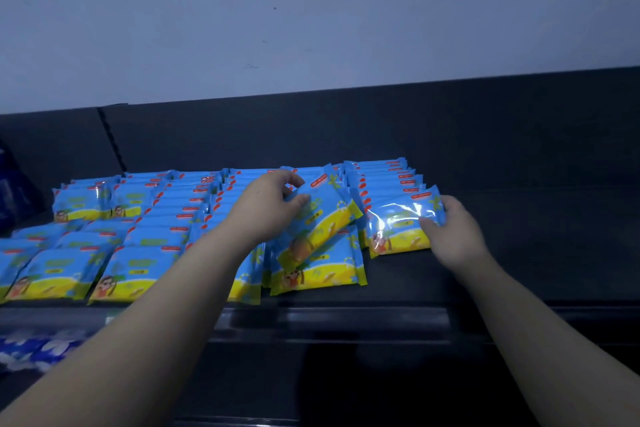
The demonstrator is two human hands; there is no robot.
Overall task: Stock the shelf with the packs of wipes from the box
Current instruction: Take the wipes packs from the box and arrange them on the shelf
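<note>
Blue and yellow packs of wipes (149, 246) lie in several overlapping rows across the dark shelf (519, 253). My left hand (270, 204) grips a tilted pack (322, 222) by its upper left edge, held above the front pack of a middle row. My right hand (453, 229) holds the front pack (398, 225) of the rightmost row by its right edge; this pack leans against the ones behind it. The box is out of view.
The shelf's right part beyond the last row is bare dark metal. A dark back panel (346, 128) rises behind the rows, with a pale wall above. Blue and white packages (38, 350) sit on a lower level at the bottom left. Another blue item (14, 184) is at far left.
</note>
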